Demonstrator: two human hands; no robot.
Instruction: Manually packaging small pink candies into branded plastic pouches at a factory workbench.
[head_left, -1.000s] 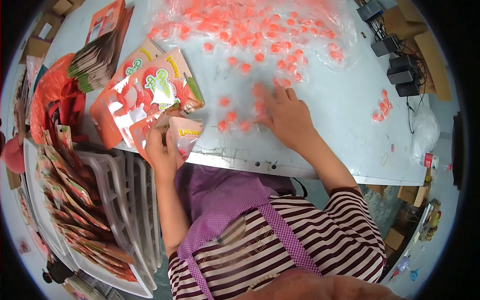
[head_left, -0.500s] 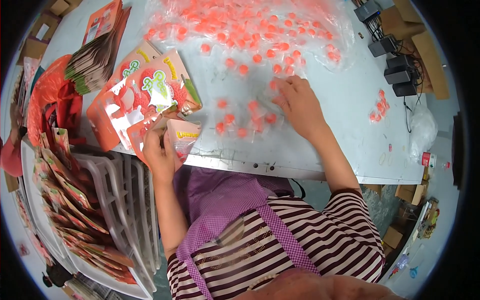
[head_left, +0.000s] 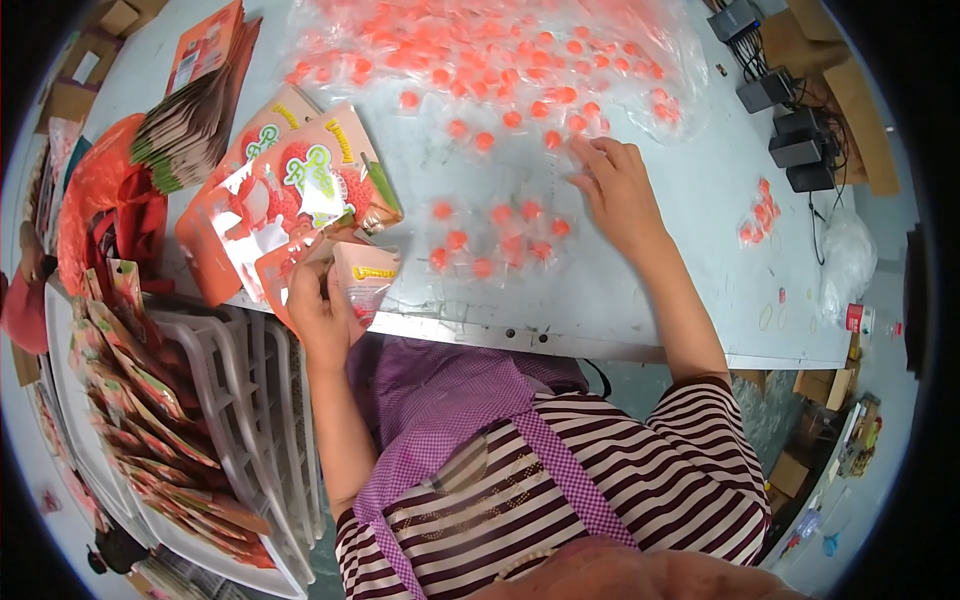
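My left hand (head_left: 318, 308) grips a pink-red candy pouch (head_left: 366, 272) near the table's front edge. Its fingers wrap round the pouch's side, partly hidden. Just beyond lie further printed pouches (head_left: 262, 205), overlapping one another. My right hand (head_left: 622, 195) hovers over the table at the near edge of the candy pile, thumb and fingers apart, with nothing visible between them. Closest to its fingertips is a wrapped candy (head_left: 553, 139). Between my hands sits a small group of red candies in clear wrappers (head_left: 482, 267).
A large heap of wrapped candies (head_left: 470, 45) spreads across the far table. Stacked pouches (head_left: 185, 130) stand at far left; filled-looking pouches (head_left: 150, 420) lean in a white crate (head_left: 235, 420). Black power adapters (head_left: 800, 140) and a few candies (head_left: 760, 215) are on the right.
My right hand has moved slightly right, away from the small group. The candy by its fingers now lies in that group. My left hand still holds the pouch.
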